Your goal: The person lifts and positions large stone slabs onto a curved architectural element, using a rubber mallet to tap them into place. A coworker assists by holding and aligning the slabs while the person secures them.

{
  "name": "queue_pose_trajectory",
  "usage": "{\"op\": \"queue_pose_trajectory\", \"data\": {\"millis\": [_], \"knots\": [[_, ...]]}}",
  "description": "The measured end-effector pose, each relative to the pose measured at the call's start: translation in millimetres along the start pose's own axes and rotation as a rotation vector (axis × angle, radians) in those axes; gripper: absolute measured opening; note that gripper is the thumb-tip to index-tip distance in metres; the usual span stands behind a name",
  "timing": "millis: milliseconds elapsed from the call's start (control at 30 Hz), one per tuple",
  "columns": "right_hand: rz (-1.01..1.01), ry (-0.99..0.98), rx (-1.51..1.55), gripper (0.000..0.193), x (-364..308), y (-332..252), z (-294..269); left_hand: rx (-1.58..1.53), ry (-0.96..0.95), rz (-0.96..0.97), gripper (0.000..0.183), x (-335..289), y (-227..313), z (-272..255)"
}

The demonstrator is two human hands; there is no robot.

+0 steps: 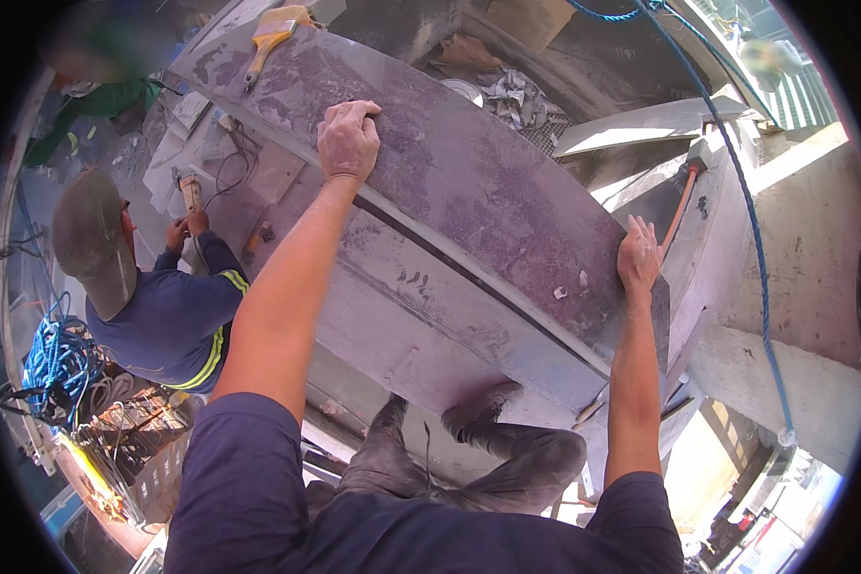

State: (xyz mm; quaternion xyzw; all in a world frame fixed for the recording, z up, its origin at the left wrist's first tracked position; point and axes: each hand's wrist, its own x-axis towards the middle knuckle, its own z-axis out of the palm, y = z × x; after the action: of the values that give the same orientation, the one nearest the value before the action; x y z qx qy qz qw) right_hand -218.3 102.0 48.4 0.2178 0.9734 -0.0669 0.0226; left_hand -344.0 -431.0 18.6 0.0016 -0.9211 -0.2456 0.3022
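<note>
Stone slab [469, 182] lies under both hands [347, 139], gripped at its edges.

Strong daylight falls from about 1 o'clock — the pale concrete ledge [794, 163] there and the floor strip toward 5 o'clock are washed out to near white. The purple-grey stone slab [469, 182] across the middle is evenly lit, matt with dust, no glare. Both forearms glow orange in direct sun; the left hand [347, 140] and right hand [639, 256] cast short dark shadows onto the slab. Below its edge, toward 6 o'clock, lies deep shade. The fisheye bends straight edges and leaves a black rim all round. At 10 o'clock a face is blurred; the centre is sharp.
</note>
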Motion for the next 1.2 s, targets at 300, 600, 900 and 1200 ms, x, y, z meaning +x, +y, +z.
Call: {"op": "queue_pose_trajectory", "data": {"millis": [300,600,900,1200], "knots": [[0.117,-0.051,-0.010,0.069,-12,-22,-10,0.037,-0.044,-0.048,0.018,-11,-1,-13],[0.120,0.009,-0.035,0.071,-14,-19,-16,0.054,-0.033,-0.033,0.017,-12,2,-5],[0.106,-0.020,-0.025,0.073,-6,-23,-14,0.124,-0.037,0.029,0.023,-15,2,-4],[0.158,-0.056,-0.040,0.074,-1,-16,-11,0.232,-0.097,-0.168,0.045,-43,62,2]]}}
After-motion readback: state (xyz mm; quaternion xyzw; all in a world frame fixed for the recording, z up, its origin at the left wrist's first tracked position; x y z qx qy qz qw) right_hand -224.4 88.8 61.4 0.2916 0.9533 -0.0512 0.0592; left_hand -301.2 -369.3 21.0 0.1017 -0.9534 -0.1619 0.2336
